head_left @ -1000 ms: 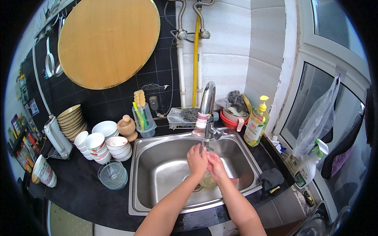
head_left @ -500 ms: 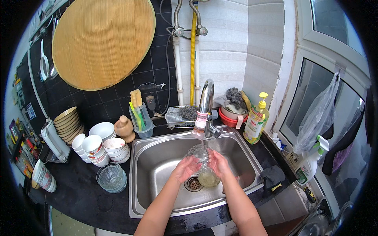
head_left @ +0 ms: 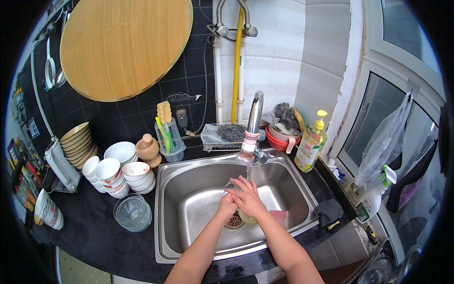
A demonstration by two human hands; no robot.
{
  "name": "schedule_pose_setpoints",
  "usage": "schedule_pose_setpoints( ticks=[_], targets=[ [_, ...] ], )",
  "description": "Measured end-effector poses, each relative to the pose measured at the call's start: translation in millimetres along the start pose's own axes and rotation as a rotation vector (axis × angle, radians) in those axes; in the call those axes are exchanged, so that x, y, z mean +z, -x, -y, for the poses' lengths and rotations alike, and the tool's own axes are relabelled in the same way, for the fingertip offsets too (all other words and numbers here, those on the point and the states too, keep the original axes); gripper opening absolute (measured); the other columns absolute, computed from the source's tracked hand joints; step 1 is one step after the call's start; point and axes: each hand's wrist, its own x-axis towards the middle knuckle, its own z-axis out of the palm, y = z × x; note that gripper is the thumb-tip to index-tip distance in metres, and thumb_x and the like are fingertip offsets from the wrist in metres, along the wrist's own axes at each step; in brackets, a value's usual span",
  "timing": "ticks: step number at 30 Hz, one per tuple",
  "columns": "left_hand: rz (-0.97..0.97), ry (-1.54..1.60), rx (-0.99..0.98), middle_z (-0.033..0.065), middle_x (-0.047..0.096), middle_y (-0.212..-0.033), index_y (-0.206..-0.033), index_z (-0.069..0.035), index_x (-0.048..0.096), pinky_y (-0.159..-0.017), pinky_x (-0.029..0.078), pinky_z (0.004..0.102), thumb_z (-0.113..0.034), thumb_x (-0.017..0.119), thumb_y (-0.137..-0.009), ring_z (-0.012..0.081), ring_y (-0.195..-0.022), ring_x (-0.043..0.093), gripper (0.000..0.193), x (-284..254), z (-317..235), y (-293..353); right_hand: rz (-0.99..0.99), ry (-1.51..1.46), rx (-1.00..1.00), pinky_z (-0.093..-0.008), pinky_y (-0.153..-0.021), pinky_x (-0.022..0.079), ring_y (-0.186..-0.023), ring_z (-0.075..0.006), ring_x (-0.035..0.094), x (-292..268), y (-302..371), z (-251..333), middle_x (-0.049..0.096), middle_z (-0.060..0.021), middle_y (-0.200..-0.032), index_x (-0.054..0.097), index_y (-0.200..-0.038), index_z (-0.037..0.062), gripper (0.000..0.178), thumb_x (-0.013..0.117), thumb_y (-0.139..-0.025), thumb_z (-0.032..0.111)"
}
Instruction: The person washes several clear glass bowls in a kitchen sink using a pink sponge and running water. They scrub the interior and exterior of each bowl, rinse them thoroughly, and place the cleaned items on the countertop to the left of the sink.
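Over the sink (head_left: pixel 189 203), my left hand (head_left: pixel 228 207) is closed on the rim of a clear glass bowl (head_left: pixel 231 185), which is mostly hidden behind my hands. My right hand (head_left: pixel 249 199) lies across it with fingers stretched out, overlapping the left fingers. Water runs from the chrome tap (head_left: pixel 254 118) just beyond. Below my right wrist a yellowish item (head_left: pixel 247 218) shows in part beside the drain (head_left: pixel 234 221); its kind is unclear. A pink cloth (head_left: pixel 280 217) rests at the right of the basin.
Stacked glass bowls (head_left: pixel 133 213), white bowls (head_left: pixel 138 176) and beige bowls (head_left: pixel 78 146) stand on the left counter, near a wooden mortar (head_left: pixel 149 150). Right of the tap are a red basin (head_left: pixel 280 143) and a yellow pump bottle (head_left: pixel 309 147). A dark cloth (head_left: pixel 329 211) lies at the right edge.
My hands have drawn together, the right one now across the glass bowl and left fingers. The bowl is turned and more hidden. The pink cloth shows more, and the view has shifted slightly.
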Motion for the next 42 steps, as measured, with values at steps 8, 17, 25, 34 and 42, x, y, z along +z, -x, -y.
schedule_pose_setpoints(
  ticks=[8,17,25,34,42],
  targets=[
    [0.290,0.125,-0.082,0.0112,0.061,-0.097,-0.090,-0.003,0.054,-0.081,0.045,0.0273,0.004,0.057,-0.077,0.0176,-0.091,0.058,0.016,9,-15,9,-0.149,-0.950,0.723,-0.0304,-0.089,0.036,-0.109,-0.0189,0.045,1,0,-45,0.049,-0.0109,-0.117,0.052,-0.112,0.0009,0.046,0.055,-0.082,0.035],
    [0.010,0.649,-0.016,0.0140,0.055,-0.109,-0.089,-0.007,0.053,-0.090,0.042,0.0370,-0.009,0.055,-0.082,0.0243,-0.103,0.053,0.008,-13,-16,6,0.009,-1.103,0.852,-0.0309,-0.079,0.044,-0.100,-0.0200,0.050,3,-4,-15,0.047,-0.0123,-0.117,0.016,-0.133,-0.0001,0.076,0.059,-0.080,0.033],
    [0.007,0.772,-0.053,0.0094,0.057,-0.104,-0.094,-0.003,0.055,-0.089,0.043,0.0364,-0.015,0.053,-0.084,0.0227,-0.103,0.052,0.015,-19,-18,0,-0.024,-1.707,0.786,-0.0262,-0.076,0.049,-0.086,-0.0169,0.058,6,6,-47,0.055,-0.0111,-0.105,0.040,-0.116,-0.0044,0.044,0.060,-0.079,0.009],
    [-0.293,0.086,-0.283,0.0123,0.054,-0.102,-0.114,-0.002,0.041,-0.070,0.050,0.0355,-0.033,0.057,-0.081,0.0233,-0.085,0.057,0.047,-10,-12,2,-0.016,-1.045,0.494,-0.0274,-0.071,0.049,-0.081,-0.0187,0.061,8,11,-41,0.062,-0.0095,-0.091,0.058,-0.101,0.0055,0.023,0.059,-0.078,0.008],
    [-0.292,0.004,-0.335,0.0180,0.050,-0.098,-0.120,-0.006,0.027,-0.049,0.051,0.0319,-0.029,0.052,-0.083,0.0246,-0.059,0.059,0.050,-23,11,-3,0.639,0.032,0.357,-0.0344,-0.081,0.044,-0.092,-0.0241,0.058,-2,15,-6,0.062,-0.0090,-0.095,0.062,-0.102,0.0168,0.028,0.057,-0.074,0.020]
  ],
)
